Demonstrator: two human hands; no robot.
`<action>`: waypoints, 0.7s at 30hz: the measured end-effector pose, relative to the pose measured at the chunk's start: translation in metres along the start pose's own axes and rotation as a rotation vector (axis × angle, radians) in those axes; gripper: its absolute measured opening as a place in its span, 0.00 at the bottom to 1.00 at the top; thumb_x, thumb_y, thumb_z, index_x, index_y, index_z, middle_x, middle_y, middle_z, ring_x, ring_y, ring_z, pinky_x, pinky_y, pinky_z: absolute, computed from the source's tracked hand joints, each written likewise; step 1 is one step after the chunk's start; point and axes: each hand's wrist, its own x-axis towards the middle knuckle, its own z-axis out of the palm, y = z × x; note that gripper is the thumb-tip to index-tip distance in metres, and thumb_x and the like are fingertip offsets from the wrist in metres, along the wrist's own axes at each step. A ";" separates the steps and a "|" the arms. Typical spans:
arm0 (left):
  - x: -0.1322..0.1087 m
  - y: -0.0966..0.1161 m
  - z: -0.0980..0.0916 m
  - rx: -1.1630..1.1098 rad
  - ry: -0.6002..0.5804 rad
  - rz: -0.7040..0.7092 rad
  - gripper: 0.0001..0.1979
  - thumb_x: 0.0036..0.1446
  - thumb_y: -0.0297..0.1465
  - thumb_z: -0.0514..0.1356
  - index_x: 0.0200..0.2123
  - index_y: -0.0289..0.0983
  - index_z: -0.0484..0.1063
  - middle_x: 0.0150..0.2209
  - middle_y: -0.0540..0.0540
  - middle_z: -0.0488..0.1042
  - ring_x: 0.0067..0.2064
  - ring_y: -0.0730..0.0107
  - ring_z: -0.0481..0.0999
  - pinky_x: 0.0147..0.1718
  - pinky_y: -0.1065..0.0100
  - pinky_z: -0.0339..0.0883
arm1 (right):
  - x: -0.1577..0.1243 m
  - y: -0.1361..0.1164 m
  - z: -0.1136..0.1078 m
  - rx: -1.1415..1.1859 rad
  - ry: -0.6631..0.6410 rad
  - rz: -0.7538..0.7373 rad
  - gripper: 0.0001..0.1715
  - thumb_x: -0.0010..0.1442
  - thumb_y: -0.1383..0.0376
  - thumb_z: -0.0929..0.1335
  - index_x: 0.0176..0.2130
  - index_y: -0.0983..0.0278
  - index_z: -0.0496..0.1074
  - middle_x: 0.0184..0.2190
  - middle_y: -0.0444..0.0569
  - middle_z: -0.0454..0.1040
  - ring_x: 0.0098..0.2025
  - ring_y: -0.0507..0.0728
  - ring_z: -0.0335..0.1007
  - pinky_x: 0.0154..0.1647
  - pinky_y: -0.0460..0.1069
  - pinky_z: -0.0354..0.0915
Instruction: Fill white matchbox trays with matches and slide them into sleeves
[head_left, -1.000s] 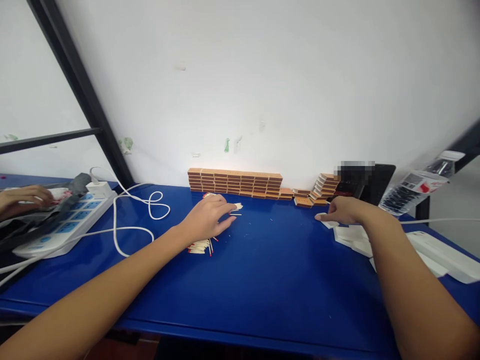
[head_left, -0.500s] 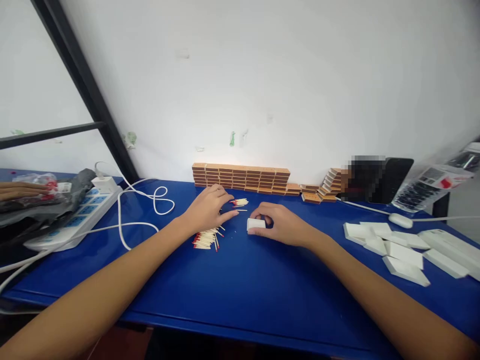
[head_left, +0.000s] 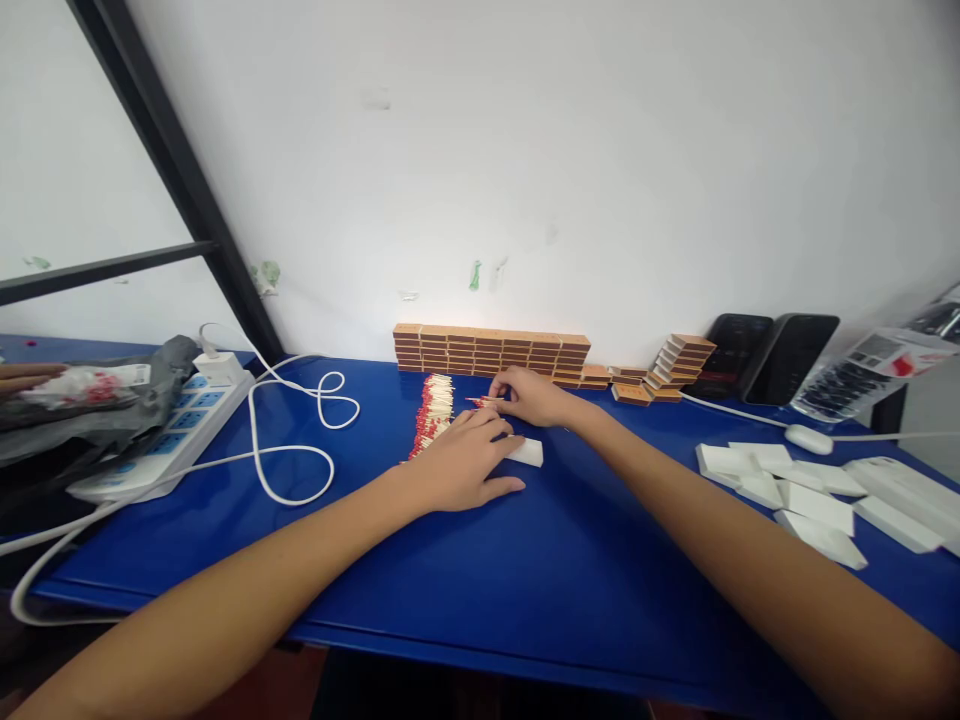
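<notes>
Red-tipped matches (head_left: 435, 408) lie bunched in a long strip — to its right, a small white tray (head_left: 529, 453), partly covered.

Indoor room, most like a shared workroom or a dormitory; which of the two cannot be told. A long blue desk (head_left: 585, 570) stands against a plain white wall (head_left: 600, 150) marked with scuffs and greenish scraps, with a black metal frame (head_left: 169, 175) at left. Personal items share the top: a power strip (head_left: 169, 442), two dark phones (head_left: 791, 360), a plastic bottle (head_left: 859, 375). Stacked matchboxes (head_left: 491, 352) suggest handwork; another person's hand (head_left: 21, 376) shows at far left.
</notes>
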 end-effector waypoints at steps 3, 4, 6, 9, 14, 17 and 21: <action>0.000 0.001 0.003 0.008 0.009 0.006 0.22 0.70 0.42 0.65 0.60 0.36 0.73 0.57 0.37 0.76 0.65 0.46 0.68 0.61 0.47 0.63 | -0.015 -0.004 -0.003 0.012 -0.019 0.021 0.09 0.63 0.60 0.71 0.36 0.64 0.77 0.34 0.50 0.78 0.33 0.55 0.70 0.35 0.49 0.63; 0.000 0.001 0.004 0.007 0.023 0.006 0.21 0.69 0.41 0.66 0.58 0.35 0.74 0.56 0.37 0.76 0.63 0.47 0.69 0.60 0.48 0.63 | -0.023 -0.005 -0.004 0.015 -0.019 0.031 0.09 0.63 0.60 0.71 0.36 0.64 0.77 0.34 0.50 0.79 0.34 0.55 0.71 0.35 0.49 0.63; 0.001 0.002 0.004 0.002 0.051 0.006 0.18 0.68 0.39 0.67 0.55 0.35 0.75 0.55 0.38 0.77 0.60 0.48 0.71 0.57 0.49 0.65 | -0.043 -0.006 -0.009 0.023 -0.013 0.060 0.11 0.64 0.57 0.71 0.36 0.63 0.77 0.34 0.51 0.79 0.35 0.56 0.71 0.35 0.49 0.63; 0.001 0.008 0.004 -0.034 0.068 0.019 0.13 0.68 0.35 0.67 0.50 0.35 0.76 0.50 0.41 0.79 0.56 0.51 0.74 0.53 0.52 0.65 | -0.071 -0.004 -0.014 0.047 0.023 0.140 0.16 0.63 0.52 0.72 0.36 0.62 0.77 0.32 0.50 0.78 0.33 0.56 0.70 0.33 0.50 0.61; 0.000 0.014 0.002 -0.119 0.062 0.023 0.06 0.63 0.32 0.68 0.39 0.37 0.76 0.42 0.45 0.80 0.50 0.56 0.76 0.50 0.55 0.65 | -0.095 0.005 -0.017 0.135 0.083 0.253 0.15 0.61 0.53 0.72 0.38 0.63 0.77 0.31 0.48 0.78 0.30 0.56 0.68 0.32 0.50 0.62; 0.000 0.012 -0.001 -0.109 0.083 0.025 0.12 0.61 0.38 0.71 0.37 0.36 0.76 0.41 0.45 0.79 0.48 0.56 0.76 0.48 0.55 0.65 | -0.099 0.009 -0.021 0.120 0.083 0.258 0.14 0.62 0.54 0.72 0.36 0.62 0.77 0.30 0.49 0.77 0.31 0.56 0.69 0.33 0.50 0.63; 0.000 0.006 -0.004 -0.056 0.079 0.051 0.10 0.65 0.37 0.69 0.38 0.36 0.76 0.40 0.44 0.78 0.48 0.56 0.76 0.48 0.55 0.66 | -0.101 0.007 -0.024 0.073 0.079 0.236 0.12 0.65 0.56 0.70 0.36 0.62 0.77 0.31 0.48 0.77 0.31 0.56 0.69 0.33 0.50 0.63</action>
